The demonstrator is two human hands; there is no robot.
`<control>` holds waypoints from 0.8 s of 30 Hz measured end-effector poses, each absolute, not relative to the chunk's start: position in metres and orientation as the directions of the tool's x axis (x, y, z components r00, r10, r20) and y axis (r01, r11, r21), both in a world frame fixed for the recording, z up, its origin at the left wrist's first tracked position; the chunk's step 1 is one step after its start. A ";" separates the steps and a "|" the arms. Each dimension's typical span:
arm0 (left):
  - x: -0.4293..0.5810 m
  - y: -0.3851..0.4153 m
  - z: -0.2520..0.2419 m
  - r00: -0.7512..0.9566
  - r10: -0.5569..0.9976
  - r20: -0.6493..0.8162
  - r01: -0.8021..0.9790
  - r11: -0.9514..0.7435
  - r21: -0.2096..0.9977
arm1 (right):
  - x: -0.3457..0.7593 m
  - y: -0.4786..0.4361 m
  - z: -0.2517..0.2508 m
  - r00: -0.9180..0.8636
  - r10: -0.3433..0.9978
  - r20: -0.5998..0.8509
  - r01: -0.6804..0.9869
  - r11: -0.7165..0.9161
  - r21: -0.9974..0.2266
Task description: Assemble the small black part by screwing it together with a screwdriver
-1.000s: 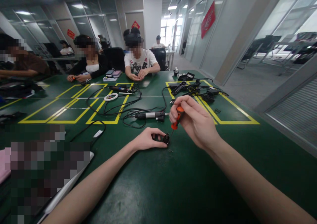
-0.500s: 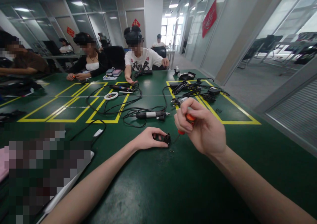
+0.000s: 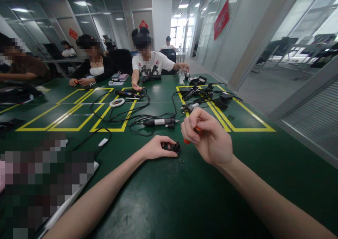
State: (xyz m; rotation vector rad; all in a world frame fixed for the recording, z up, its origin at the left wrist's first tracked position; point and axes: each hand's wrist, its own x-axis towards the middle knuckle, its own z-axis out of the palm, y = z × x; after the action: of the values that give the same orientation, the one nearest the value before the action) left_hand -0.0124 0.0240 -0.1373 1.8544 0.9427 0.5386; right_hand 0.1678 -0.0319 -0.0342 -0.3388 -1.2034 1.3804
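Observation:
My left hand (image 3: 160, 147) rests on the green table and grips a small black part (image 3: 176, 147) between thumb and fingers. To its right, my right hand (image 3: 208, 135) is closed around an orange-handled screwdriver (image 3: 188, 140). The thin shaft points down and left, with its tip close to the black part; whether they touch cannot be made out. A few tiny metal pieces (image 3: 182, 161) lie on the table just below the part.
Beyond my hands lies a corded grey-and-black tool (image 3: 160, 122). Black tools and cables (image 3: 208, 95) fill the back right, near a white ring (image 3: 117, 102) at the left. A person (image 3: 149, 61) sits opposite, others at the left. A pixelated area covers the lower left.
My right hand has moved slightly left with the screwdriver, bringing its shaft nearer the black part. The person opposite has shifted a hand to the right, onto a small item at the far edge.

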 end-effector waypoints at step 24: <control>-0.012 0.024 -0.138 0.616 0.787 -0.021 0.371 -0.266 0.890 | 0.158 -0.022 -0.050 -0.105 0.886 0.452 -0.526 0.337 -0.781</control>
State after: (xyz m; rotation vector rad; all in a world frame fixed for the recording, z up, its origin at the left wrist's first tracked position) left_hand -0.0122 0.0244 -0.1377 1.8710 0.9270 0.5393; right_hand 0.1582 -0.0225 -0.0497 -0.4067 -1.1442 1.2465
